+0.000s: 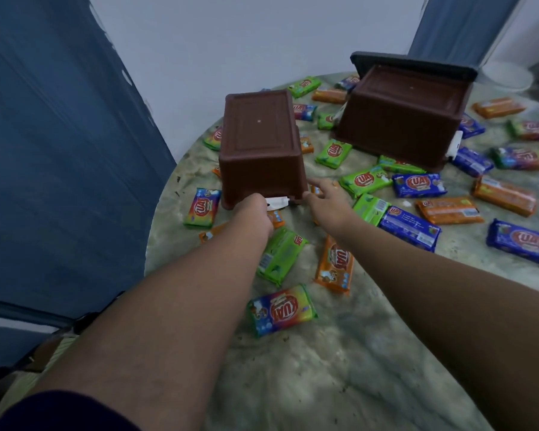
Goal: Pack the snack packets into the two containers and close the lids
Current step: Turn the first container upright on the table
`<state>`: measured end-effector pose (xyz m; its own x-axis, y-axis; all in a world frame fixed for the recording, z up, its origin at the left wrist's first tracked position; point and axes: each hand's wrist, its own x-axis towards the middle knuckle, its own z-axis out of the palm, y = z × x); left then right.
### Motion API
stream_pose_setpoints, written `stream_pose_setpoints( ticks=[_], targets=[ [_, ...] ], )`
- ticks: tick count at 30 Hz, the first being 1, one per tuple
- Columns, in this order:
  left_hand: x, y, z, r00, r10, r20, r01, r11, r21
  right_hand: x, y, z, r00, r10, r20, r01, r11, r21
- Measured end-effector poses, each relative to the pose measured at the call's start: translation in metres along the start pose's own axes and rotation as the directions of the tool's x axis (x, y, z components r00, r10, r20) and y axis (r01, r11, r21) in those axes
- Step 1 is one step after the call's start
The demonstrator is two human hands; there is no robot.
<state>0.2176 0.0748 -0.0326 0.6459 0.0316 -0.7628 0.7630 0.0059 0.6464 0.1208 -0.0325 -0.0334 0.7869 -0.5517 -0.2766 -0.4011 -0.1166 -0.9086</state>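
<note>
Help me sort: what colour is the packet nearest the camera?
Rainbow packet, red logo; head view.

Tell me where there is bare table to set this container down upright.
Bare table lies nearest you, below the rainbow packet and between your forearms. A thin strip runs along the left edge. Right of the near container, toward the far container, packets crowd it.

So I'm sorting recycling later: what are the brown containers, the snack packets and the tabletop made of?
Near brown container: likely moulded plastic, matte, with a raised panel. Snack packets, like the green one: glossy printed film, crimped ends. Table: looks marble-veined, possibly stone or laminate.
</note>
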Motion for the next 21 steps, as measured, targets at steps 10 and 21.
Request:
stream_pose_setpoints(
  ticks=[10,21],
  targets=[
    [0.007,-0.003,0.003,0.972,-0.134,0.195,0.178,0.957,-0.230,0.007,0.004,0.000,0.998,0.055,0.004,-0.055,0.995,0.078],
    [-0.009,0.017,0.005,0.947,0.049,0.316,0.040,0.962,-0.270,0.003,-0.007,-0.006,0.998,0.055,-0.027,-0.054,0.998,0.045]
  ],
)
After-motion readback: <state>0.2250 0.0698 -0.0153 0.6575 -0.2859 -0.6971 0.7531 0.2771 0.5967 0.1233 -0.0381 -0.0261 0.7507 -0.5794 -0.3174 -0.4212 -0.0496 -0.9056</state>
